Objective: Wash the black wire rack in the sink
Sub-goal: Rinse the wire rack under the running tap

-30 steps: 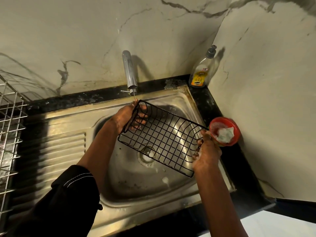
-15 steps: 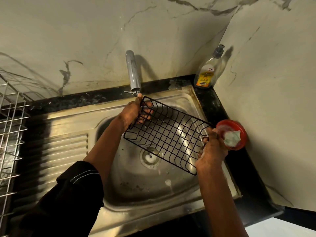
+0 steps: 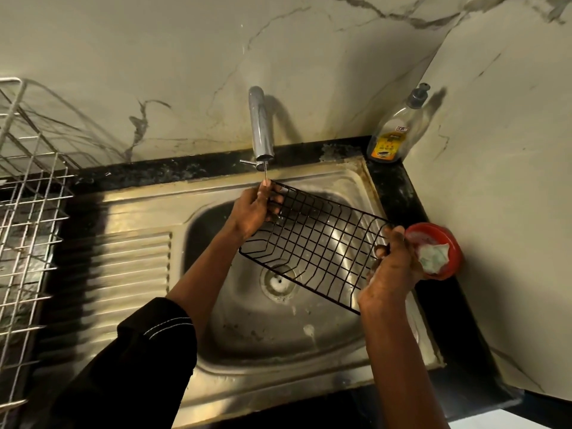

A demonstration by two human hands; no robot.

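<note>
The black wire rack point(image 3: 312, 243) is held tilted above the steel sink point(image 3: 278, 335), over the drain. My left hand point(image 3: 253, 209) grips its far left end just under the tap point(image 3: 260, 125), where a thin stream of water falls onto the hand and the rack's edge. At the near right end, my right hand point(image 3: 390, 267) grips the rack, fingers curled round the wire with some soap foam on them.
A red bowl point(image 3: 445, 246) holding a pale sponge sits on the black counter right of the sink. A dish-soap bottle point(image 3: 396, 134) stands in the back corner. A silver dish rack point(image 3: 28, 196) is at the left, beside the ribbed drainboard point(image 3: 123, 274).
Both hands have kept hold of the rack and lifted its left end closer under the tap's stream. The view has shifted slightly.
</note>
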